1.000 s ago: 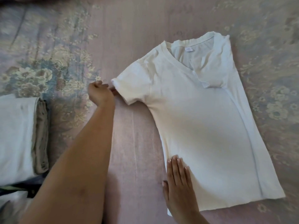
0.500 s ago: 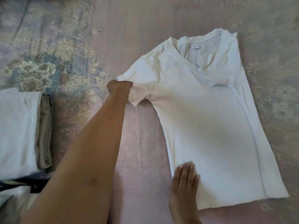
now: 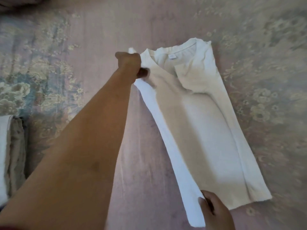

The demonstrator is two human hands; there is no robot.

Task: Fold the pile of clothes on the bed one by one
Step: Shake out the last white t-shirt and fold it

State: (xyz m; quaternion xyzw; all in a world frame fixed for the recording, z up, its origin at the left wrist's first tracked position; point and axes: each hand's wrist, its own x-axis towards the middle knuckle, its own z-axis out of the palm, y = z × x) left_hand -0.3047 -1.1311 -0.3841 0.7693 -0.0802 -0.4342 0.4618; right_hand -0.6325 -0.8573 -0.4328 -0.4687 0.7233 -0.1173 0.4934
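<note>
- The shirt (image 3: 204, 123), white with a V-neck, lies on the bed (image 3: 141, 24) right of centre in the frame, its neck toward the top and its hem toward the lower right.
- The shirt's right-hand side is already folded in over the body, leaving a straight edge down that side.
- The left hand (image 3: 128, 63), at upper centre of the frame, is clenched around the shirt's left sleeve and shoulder; a bit of white cloth pokes out above the fist.
- The left forearm runs from the lower left corner of the frame up to that fist.
- The right hand (image 3: 214, 211), at the bottom of the frame right of centre, pinches the shirt's left edge at the hem, thumb on top of the cloth.
- Between the two hands the shirt's left edge is raised and turned over, showing a long, brighter white strip from the shoulder down to the hem.
- A small label shows inside the back of the neck.
- The bed cover is pinkish down the middle with pale flower patterns at the left and right of the frame.
- A stack of folded clothes (image 3: 10, 155), white and beige, sits at the left edge of the frame, well apart from the shirt.
</note>
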